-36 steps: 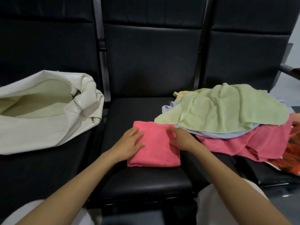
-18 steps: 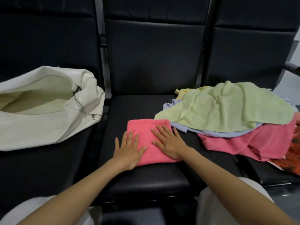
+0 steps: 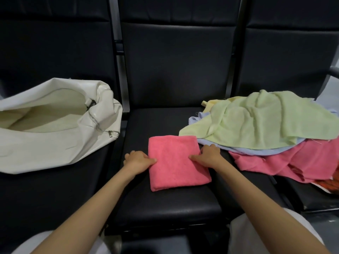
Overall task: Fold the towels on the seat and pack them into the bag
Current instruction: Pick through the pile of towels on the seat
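Observation:
A folded pink towel [image 3: 176, 162] lies flat on the middle black seat [image 3: 168, 208]. My left hand [image 3: 136, 159] grips its left edge, thumb on top and fingers tucked at the side. My right hand [image 3: 208, 156] grips the right edge the same way. An open white bag [image 3: 55, 125] lies on the left seat, its mouth facing up and empty as far as I can see. A loose pile of unfolded towels sits on the right: a light green towel [image 3: 260, 120] on top, a pale blue one [image 3: 256, 150] and a pink one [image 3: 293, 162] below.
A yellow cloth [image 3: 211, 105] peeks out behind the pile, and an orange patterned item [image 3: 328, 184] shows at the far right edge. Black seat backs rise behind all three seats. A metal armrest [image 3: 333, 72] stands at the right.
Both hands had been pressing flat on top of the pink towel; they have now slid out to its left and right edges and taken hold of it.

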The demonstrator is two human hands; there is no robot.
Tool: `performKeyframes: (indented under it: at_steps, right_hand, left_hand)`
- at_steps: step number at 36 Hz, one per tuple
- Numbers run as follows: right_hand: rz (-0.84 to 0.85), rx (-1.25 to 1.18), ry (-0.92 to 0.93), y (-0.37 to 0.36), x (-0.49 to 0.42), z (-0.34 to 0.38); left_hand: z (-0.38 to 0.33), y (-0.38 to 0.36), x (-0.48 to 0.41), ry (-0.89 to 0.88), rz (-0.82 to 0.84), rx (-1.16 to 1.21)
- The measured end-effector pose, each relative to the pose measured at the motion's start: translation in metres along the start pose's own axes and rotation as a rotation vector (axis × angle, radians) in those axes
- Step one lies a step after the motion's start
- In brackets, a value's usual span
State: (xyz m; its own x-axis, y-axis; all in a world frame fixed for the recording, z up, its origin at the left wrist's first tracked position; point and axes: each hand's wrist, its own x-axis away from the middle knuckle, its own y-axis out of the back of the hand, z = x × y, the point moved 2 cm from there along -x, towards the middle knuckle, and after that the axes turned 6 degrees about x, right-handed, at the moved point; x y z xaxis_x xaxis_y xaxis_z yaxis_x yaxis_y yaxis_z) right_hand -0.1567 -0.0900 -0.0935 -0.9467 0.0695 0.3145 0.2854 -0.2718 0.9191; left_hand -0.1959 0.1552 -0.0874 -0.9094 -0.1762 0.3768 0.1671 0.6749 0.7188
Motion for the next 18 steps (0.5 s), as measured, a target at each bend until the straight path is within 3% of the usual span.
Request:
performKeyframes:
  at_steps: [4, 6, 9, 13, 18]
  right_hand:
    - [0.066, -0.010, 0.019, 0.007, 0.013, 0.008]
    - [0.061, -0.091, 0.019, 0.008, 0.016, 0.011]
    - [0.074, -0.429, 0.028, 0.016, 0.023, 0.017]
    - [0.026, -0.882, 0.086, 0.039, 0.033, 0.016]
    - [0.023, -1.083, 0.341, 0.070, 0.058, 0.005]
  left_hand:
    - [-0.004, 0.002, 0.002, -0.009, 0.002, 0.014]
    - [-0.006, 0.004, 0.003, -0.017, 0.036, 0.133]
    - [-0.011, 0.011, 0.006, -0.025, 0.107, 0.399]
    - [-0.021, 0.032, 0.014, -0.149, 0.060, 0.710]
    - [-0.041, 0.058, 0.035, -0.405, 0.100, 0.799]
